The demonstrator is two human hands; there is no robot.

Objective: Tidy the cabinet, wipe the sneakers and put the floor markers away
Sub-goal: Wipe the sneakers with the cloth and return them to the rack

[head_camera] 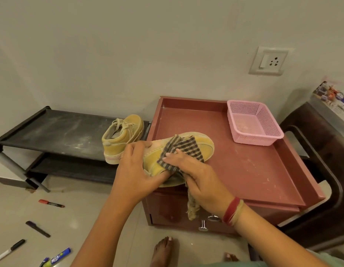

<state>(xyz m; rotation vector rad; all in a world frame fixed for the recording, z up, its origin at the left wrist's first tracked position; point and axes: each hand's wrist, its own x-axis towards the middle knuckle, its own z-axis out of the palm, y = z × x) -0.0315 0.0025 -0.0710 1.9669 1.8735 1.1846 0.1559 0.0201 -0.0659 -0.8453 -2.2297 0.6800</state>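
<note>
My left hand (pixel 135 168) grips a yellow sneaker (pixel 204 146) by its heel end, holding it on its side over the front left of the maroon cabinet top (pixel 254 166). My right hand (pixel 198 176) holds a grey checked cloth (pixel 181 149) and presses it against the sneaker's side; the cloth's tail hangs down below the wrist. The second yellow sneaker (pixel 123 137) stands upright on the right end of the black shoe rack (pixel 57 130). Several markers lie on the floor at lower left: a red one (pixel 51 203), a dark one (pixel 38 229), a white-and-black one (pixel 9 251) and a blue one (pixel 60 254).
An empty pink mesh basket (pixel 254 124) sits at the back right of the cabinet top. A dark chair (pixel 325 170) stands close on the right. The cabinet's metal knobs (pixel 203 225) face me. My bare feet (pixel 163 251) are on the tiled floor in front.
</note>
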